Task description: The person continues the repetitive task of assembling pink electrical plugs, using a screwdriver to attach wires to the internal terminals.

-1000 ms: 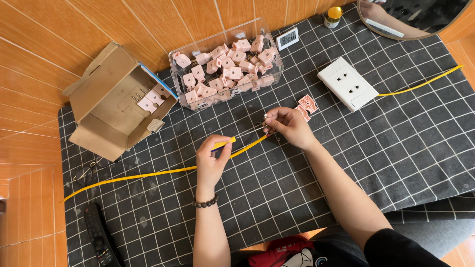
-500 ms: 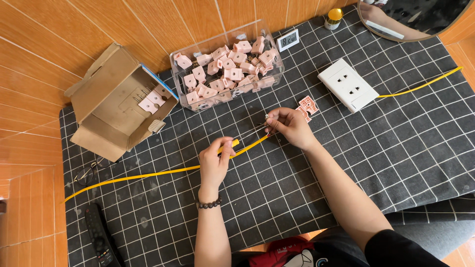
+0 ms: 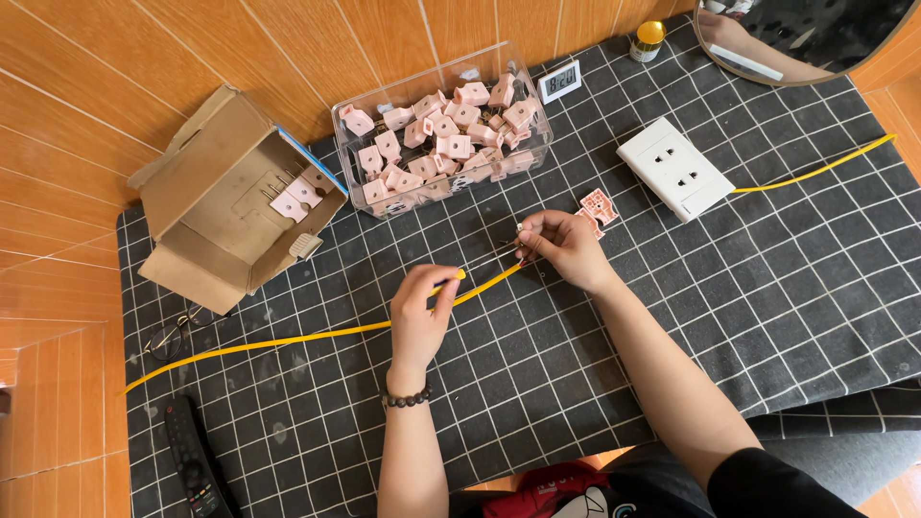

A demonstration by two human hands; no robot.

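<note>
A thin yellow cable runs across the black gridded mat from the left edge toward the middle. My left hand pinches it near its middle, thumb and fingers closed around it. My right hand pinches the cable's end, where thin bare wire strands stick out. A small pink plastic piece lies on the mat just right of my right hand's fingers.
A clear box of several pink pieces stands at the back, an open cardboard box to its left. A white wall socket with a second yellow cable lies right. Glasses, a remote, a small clock, a round mirror.
My left hand has slid slightly along the cable; my right hand keeps working the cable's end in nearly the same spot.
</note>
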